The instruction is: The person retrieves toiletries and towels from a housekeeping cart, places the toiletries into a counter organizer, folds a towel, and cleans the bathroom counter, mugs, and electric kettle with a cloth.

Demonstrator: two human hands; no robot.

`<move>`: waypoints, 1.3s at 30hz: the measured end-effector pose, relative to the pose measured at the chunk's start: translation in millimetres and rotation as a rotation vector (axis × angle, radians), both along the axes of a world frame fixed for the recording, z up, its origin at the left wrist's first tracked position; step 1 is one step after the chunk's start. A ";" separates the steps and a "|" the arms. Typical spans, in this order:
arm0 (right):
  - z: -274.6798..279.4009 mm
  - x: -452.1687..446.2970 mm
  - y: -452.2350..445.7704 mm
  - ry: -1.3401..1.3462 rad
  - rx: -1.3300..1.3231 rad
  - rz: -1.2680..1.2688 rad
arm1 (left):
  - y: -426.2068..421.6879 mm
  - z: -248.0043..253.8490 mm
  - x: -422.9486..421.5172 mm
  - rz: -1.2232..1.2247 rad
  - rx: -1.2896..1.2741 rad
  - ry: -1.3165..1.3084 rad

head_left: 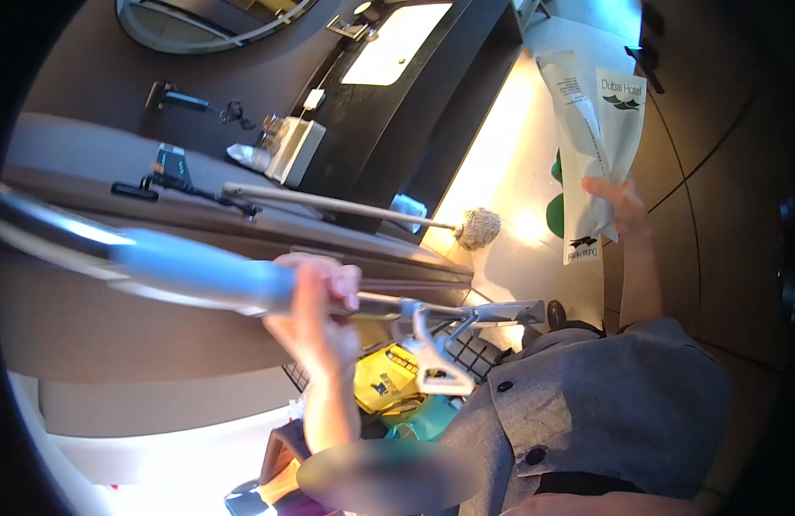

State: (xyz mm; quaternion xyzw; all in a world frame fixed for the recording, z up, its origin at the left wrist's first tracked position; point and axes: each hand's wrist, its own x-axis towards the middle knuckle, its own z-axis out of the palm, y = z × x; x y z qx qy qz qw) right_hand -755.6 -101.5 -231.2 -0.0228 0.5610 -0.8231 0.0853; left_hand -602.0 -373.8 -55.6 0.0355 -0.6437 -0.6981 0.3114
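Observation:
My left hand (316, 305) is closed around a curved metal bar (200, 267) with a pale grey-blue grip sleeve. Beyond it, the bar's metal part runs close to a pale angled bracket (440, 374). My right hand (619, 205), farther up on the right, holds two white printed packets (591, 146) marked "Dubai Hotel", fingers over their near side. What the packets contain is hidden. Green rounded shapes (556, 215) show at the packets' left edge.
The view is tilted. A mop (479, 229) leans across the floor. A black wire basket (471, 357) holds a yellow bag (385, 378) and a teal item (423, 420). A dark counter (415, 112) carries a white basin (396, 43) and a white box (303, 150).

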 end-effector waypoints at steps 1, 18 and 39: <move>0.3 -4.5 7.1 -0.002 -0.003 -0.018 | 8.7 -19.6 -18.2 0.060 0.026 -0.118; -18.0 -49.6 4.9 -0.104 -0.116 0.094 | 46.9 -363.5 -342.2 0.233 0.282 -0.309; -35.0 -300.0 -216.2 -0.180 0.229 0.580 | -105.5 -405.4 -525.3 -0.299 0.835 -0.381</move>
